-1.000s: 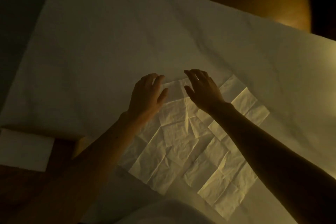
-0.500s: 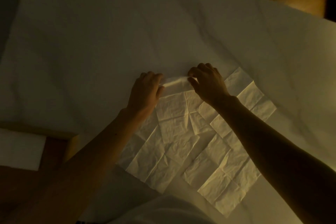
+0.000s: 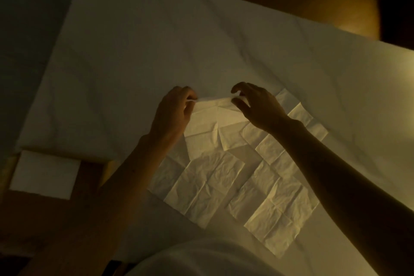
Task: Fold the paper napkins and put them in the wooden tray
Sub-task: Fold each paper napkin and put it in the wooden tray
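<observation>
A creased white paper napkin point(image 3: 208, 188) lies unfolded on the white tablecloth point(image 3: 156, 47), with a second unfolded napkin point(image 3: 280, 199) beside it on the right. My left hand point(image 3: 172, 114) and my right hand point(image 3: 257, 107) each pinch a far corner of the left napkin and hold its far edge lifted off the cloth, bent toward me. At the lower left stands the wooden tray point(image 3: 89, 177), with a folded white napkin point(image 3: 44, 175) lying in it. The light is dim.
The cloth-covered table ends at the left against a dark floor. Beyond its far edge are a rounded tan object point(image 3: 345, 11) and dark furniture. My white-clad torso point(image 3: 201, 260) fills the bottom middle.
Both hands went from resting flat at the napkin's far edge to pinching its corners, and they have lifted that edge and drawn it back toward me.
</observation>
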